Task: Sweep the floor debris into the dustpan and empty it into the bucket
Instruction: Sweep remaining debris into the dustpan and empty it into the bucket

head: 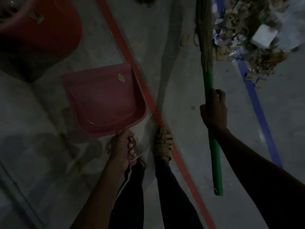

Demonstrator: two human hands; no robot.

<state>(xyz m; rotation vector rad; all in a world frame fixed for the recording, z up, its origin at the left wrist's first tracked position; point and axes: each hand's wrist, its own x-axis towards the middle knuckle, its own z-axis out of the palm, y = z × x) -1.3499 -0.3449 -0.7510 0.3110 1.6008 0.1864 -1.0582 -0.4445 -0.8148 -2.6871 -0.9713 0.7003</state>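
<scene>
The left hand (123, 148) has its grip curled tight around the handle of the pink dustpan (102, 98). The pan's long axis runs from that handle up and a little left, its open mouth pointing toward the red bucket (49, 30) at the upper left. One small scrap (121, 78) lies inside near the pan's mouth. The right hand (213, 111) has its grip wrapped around the green handle of the broom (209, 90). The broom runs nearly straight up the view, its handle end low near the person and its straw bristles pointing away, beside the debris pile (247, 35) on the floor (181, 96). A sandalled foot (163, 143) stands on a red floor stripe (125, 52).
</scene>
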